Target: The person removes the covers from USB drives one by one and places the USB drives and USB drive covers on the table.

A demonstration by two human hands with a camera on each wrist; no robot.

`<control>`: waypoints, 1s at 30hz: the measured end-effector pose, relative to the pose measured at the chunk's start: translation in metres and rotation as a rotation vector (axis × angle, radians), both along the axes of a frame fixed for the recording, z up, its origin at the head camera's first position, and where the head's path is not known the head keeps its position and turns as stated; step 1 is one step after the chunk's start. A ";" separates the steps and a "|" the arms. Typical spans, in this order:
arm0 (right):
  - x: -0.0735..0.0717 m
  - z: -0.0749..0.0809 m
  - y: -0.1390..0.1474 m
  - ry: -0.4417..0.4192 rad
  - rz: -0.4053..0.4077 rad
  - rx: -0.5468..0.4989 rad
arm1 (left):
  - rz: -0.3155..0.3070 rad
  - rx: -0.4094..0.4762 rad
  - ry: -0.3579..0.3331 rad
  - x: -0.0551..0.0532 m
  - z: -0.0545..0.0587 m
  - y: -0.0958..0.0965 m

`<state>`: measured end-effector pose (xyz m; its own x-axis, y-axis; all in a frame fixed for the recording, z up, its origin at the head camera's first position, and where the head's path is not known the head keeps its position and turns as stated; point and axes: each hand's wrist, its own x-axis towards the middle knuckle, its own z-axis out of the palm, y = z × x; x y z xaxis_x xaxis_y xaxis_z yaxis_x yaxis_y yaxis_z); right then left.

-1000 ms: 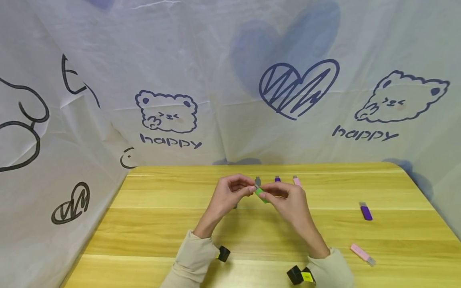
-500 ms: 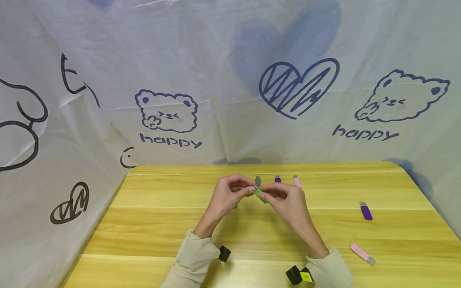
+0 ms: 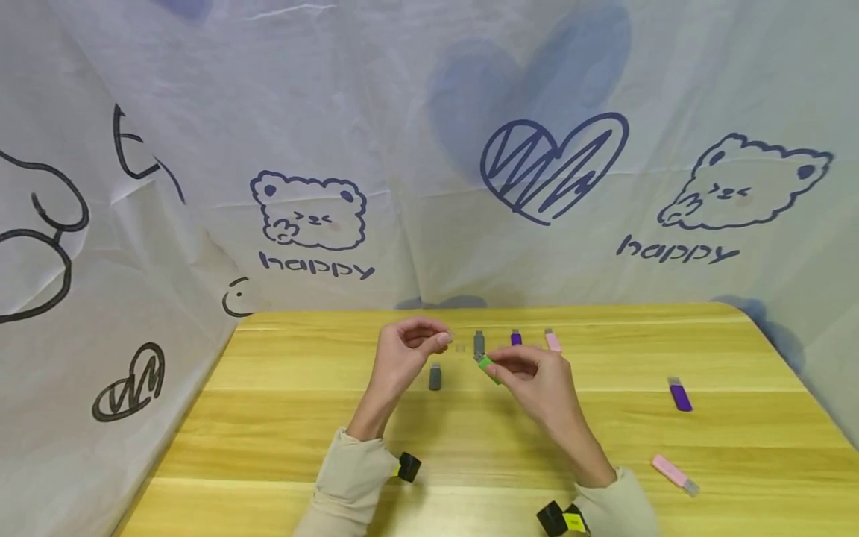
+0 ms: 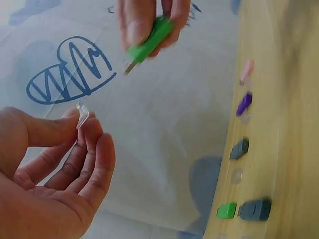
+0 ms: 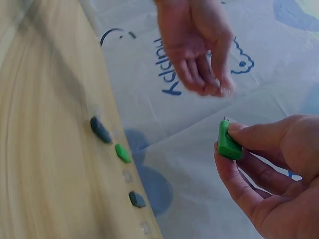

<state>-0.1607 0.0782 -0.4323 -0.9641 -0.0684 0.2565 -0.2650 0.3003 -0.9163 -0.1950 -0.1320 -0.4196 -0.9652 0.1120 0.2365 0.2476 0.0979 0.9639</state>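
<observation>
My right hand (image 3: 537, 373) pinches a green USB flash drive (image 5: 229, 142) between thumb and fingers, its metal plug pointing out towards the other hand. Off to the left, apart from the drive, my left hand (image 3: 406, 358) pinches a small clear plastic cap (image 4: 82, 115) between thumb and fingertips. On the table just below and between the hands are a grey USB flash drive (image 3: 435, 377) and a second grey drive (image 3: 479, 343). In the left wrist view another green flash drive (image 4: 227, 210) lies beside a grey one; the left hand hides it from the head camera.
Along the back of the wooden table (image 3: 268, 432) lie a purple drive (image 3: 516, 338), a pink drive (image 3: 552, 341) and several clear caps, one cap (image 3: 459, 348) between the hands. At right are another purple drive (image 3: 681, 395) and pink drive (image 3: 674, 474). A printed cloth (image 3: 416, 224) stands behind.
The hands were together at the green drive's plug end. My left hand has moved away to the left with the clear cap, uncovering the near grey drive; the right hand has barely moved.
</observation>
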 end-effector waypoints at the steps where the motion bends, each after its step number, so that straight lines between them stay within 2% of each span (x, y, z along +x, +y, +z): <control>1: 0.000 0.000 0.001 -0.004 -0.011 0.004 | 0.010 0.002 0.005 0.000 0.001 -0.003; 7: -0.001 -0.002 0.003 -0.018 -0.005 0.023 | -0.042 -0.049 -0.029 0.002 0.001 -0.011; 12: -0.007 -0.007 0.002 -0.048 -0.016 0.067 | -0.033 -0.092 -0.054 0.002 -0.003 -0.015; 20: -0.027 -0.028 0.003 -0.138 -0.044 0.046 | -0.020 -0.126 -0.055 0.001 -0.010 -0.021; 23: -0.035 -0.036 0.001 -0.175 -0.073 0.087 | -0.016 -0.163 -0.053 0.001 -0.014 -0.022; 30: -0.046 -0.051 -0.010 -0.217 -0.111 0.268 | -0.021 -0.213 -0.083 -0.001 -0.025 -0.023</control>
<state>-0.2070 0.0686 -0.4835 -0.9995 0.0026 0.0324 -0.0255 0.5533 -0.8326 -0.1964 -0.1548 -0.4442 -0.9773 0.1711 0.1248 0.1719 0.2970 0.9393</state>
